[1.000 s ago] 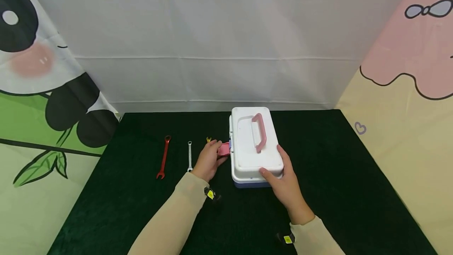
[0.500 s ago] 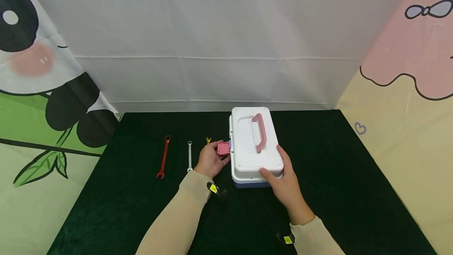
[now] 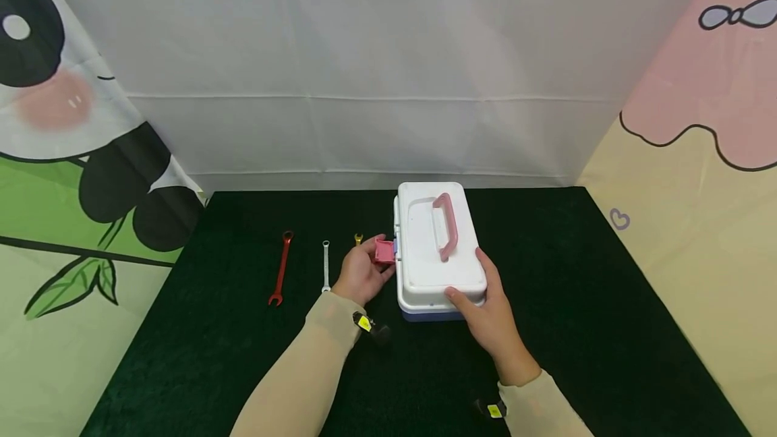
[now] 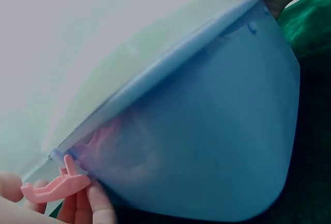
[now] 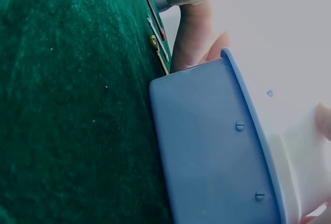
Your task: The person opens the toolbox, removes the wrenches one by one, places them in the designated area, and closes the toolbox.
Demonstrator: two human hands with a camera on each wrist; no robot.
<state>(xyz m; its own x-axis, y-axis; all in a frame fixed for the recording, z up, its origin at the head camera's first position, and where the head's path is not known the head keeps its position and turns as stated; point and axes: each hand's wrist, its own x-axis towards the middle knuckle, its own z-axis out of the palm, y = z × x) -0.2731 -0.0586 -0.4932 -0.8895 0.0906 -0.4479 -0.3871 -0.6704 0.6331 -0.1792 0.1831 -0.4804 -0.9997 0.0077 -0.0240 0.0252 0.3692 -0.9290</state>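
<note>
A storage box (image 3: 425, 268) with a white lid, blue base and pink carry handle (image 3: 448, 228) stands on the dark green cloth, lid down. Its pink latch (image 4: 56, 187) sticks out from the left side. My left hand (image 3: 358, 275) is at that latch, fingers curled around and beneath it. On the other side, my right hand (image 3: 494, 322) grips the near right corner of the lid, thumb on top and fingers along the right side. The left wrist view shows the blue base wall (image 4: 217, 115) close up.
Left of the box lie a red wrench (image 3: 282, 268), a silver wrench (image 3: 326, 265) and a gold-coloured tool (image 3: 358, 239) partly hidden by my left hand. A white curtain (image 3: 388, 73) hangs behind the table's far edge, with printed cloths on both sides.
My left hand has turned slightly and its fingers have slipped from over the latch to around and under it, showing more of the latch. Right hand and box stay put.
</note>
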